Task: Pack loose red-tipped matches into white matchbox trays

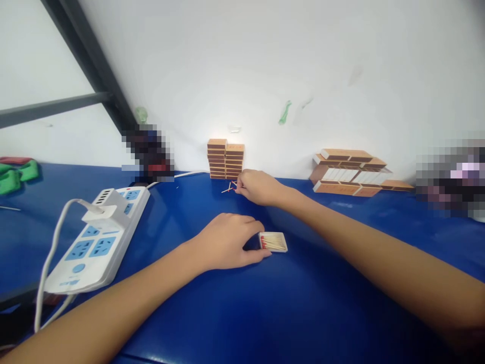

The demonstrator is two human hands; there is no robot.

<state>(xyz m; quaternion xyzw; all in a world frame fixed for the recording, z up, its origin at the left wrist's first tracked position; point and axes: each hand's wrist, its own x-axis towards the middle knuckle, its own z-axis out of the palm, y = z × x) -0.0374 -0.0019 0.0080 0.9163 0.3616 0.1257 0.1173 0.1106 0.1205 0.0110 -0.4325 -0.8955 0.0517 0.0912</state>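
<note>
With thumb and fingers, my left hand (235,241) grips the left end of a small white matchbox tray (285,242) on the blue table. Inside the tray lie several wooden matches (276,243), their red heads towards my fingers. Farther back, my right hand (259,187) is closed in a pinch at a few loose matches (227,190) on the table. The fingertips are partly hidden, but a match appears to be between them. Just behind that hand, two side-by-side stacks of matchboxes (226,159) stand against the white wall.
Several more matchboxes (346,156) are piled at the back right, by the wall. A white power strip (129,237) with a plugged-in adapter and cable sits to the left on the blue table (227,313). Green objects (28,172) lie at the far left.
</note>
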